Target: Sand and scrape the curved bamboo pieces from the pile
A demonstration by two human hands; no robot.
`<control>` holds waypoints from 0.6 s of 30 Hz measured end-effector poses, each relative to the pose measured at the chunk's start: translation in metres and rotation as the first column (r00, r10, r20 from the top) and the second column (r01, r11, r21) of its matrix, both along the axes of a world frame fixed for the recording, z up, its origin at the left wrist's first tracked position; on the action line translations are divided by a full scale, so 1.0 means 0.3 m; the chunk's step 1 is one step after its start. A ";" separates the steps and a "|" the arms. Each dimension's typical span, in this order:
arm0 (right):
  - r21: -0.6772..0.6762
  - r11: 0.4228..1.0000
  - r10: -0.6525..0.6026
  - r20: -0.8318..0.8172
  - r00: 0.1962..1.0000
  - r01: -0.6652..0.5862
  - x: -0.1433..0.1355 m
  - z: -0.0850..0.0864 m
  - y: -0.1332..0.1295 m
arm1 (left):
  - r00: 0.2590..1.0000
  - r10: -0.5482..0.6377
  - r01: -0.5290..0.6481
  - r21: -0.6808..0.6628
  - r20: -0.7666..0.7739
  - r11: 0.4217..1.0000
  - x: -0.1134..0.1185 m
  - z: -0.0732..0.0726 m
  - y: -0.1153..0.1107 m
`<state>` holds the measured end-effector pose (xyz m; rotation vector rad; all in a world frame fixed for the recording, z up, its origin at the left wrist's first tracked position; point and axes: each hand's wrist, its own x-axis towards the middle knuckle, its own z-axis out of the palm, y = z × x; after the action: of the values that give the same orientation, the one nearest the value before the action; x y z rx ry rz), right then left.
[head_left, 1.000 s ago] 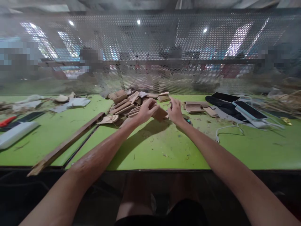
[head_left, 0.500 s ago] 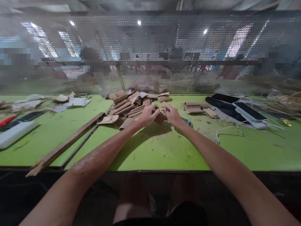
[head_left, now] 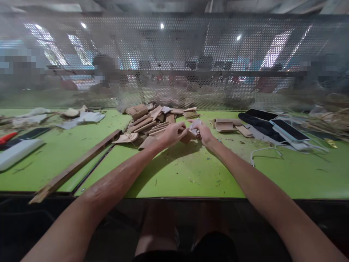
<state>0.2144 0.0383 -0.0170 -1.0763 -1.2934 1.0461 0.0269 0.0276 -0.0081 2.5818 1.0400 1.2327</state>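
Note:
My left hand is closed round a small brown curved piece near the middle of the green table. Beside it, my right hand pinches a crumpled whitish paper-like scrap against that piece. Part of the brown piece is hidden by my fingers. Behind and left of my left hand lies a heap of brown curved pieces, some stacked on each other.
A long wooden strip lies at left, overhanging the front edge of the green table. Farther left is a white bar. Right are curved pieces, a phone and a white cable. A perforated screen stands behind.
The whitish scrap now shows in my right hand, which has shifted slightly right. The green and black tool that showed beside my right hand is now mostly hidden. My left hand has barely moved.

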 end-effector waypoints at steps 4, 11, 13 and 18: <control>-0.008 0.999 -0.038 0.038 0.999 0.038 0.004 -0.011 0.011 | 0.984 0.020 0.001 0.116 -0.177 0.993 -0.015 0.005 0.000; 0.026 0.990 -0.139 0.105 0.985 0.137 0.021 -0.057 0.045 | 0.978 0.066 -0.040 0.131 -0.197 0.991 -0.021 -0.001 -0.002; 0.047 0.991 -0.128 0.114 0.985 0.124 0.020 -0.053 0.044 | 0.984 0.111 -0.095 0.111 -0.142 0.989 -0.023 -0.014 0.008; 0.237 0.971 -0.053 0.383 0.922 -0.042 0.006 -0.024 0.006 | 0.976 0.182 -0.173 0.077 -0.119 0.982 -0.035 -0.014 0.032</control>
<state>0.2162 0.0401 -0.0241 -1.1316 -1.6855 0.6641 0.0164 0.0372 -0.0125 2.6974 1.3015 1.1717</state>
